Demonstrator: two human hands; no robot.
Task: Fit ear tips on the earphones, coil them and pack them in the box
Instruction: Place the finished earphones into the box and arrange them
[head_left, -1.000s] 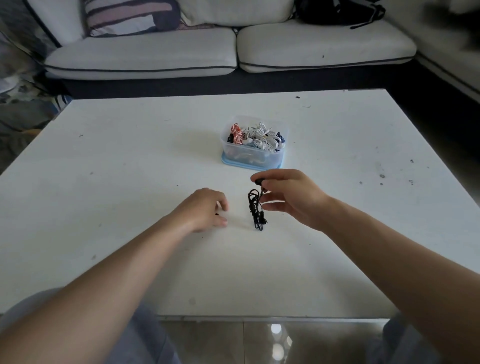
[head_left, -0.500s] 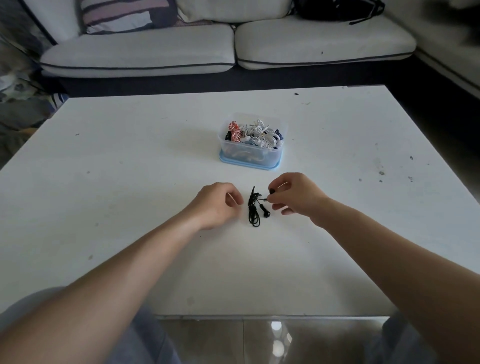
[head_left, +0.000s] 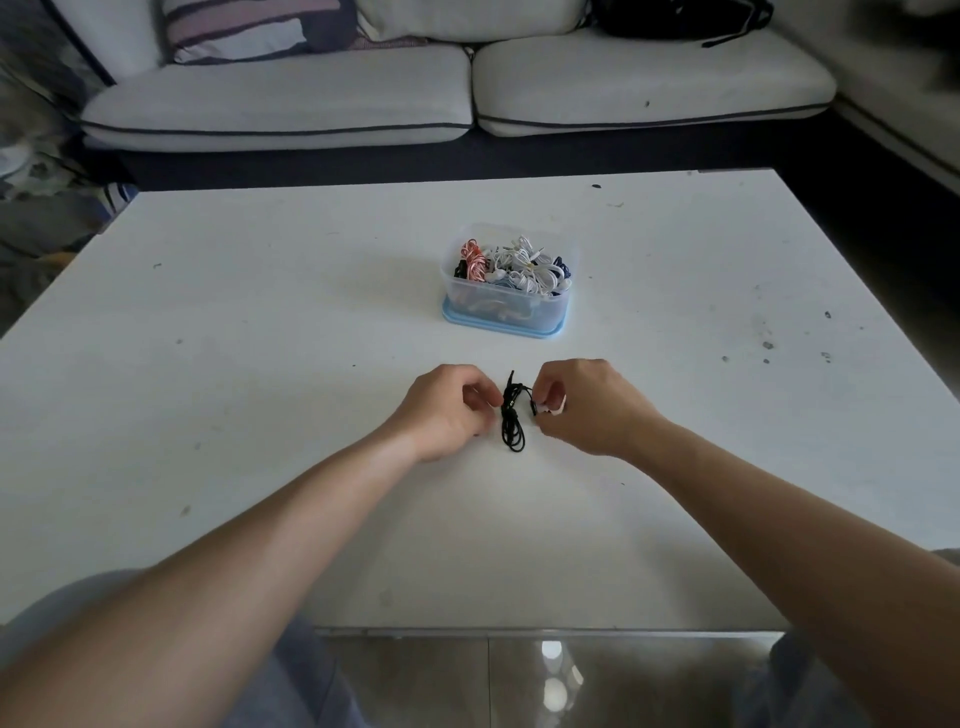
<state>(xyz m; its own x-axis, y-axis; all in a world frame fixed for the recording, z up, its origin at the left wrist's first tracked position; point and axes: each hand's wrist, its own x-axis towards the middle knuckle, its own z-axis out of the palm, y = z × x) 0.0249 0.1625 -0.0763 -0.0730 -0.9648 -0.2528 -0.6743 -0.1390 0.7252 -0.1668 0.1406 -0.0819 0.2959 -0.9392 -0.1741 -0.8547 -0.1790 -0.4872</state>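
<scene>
Ideally the right hand (head_left: 587, 408) pinches the black earphones (head_left: 513, 423) steady at their 3 o'clock side while the left hand (head_left: 447, 410), fingers curled, hold unclear, works squarely from 9 o'clock.

White table (head_left: 208, 364) before a pale sofa (head_left: 280, 98); floor (head_left: 519, 686) seemingly glossy tile.

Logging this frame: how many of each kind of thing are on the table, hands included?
hands: 2, left hand and right hand
black earphones between them: 1
clear plastic box of coiled earphones, too tangled to count: 1
Total: 4
</scene>
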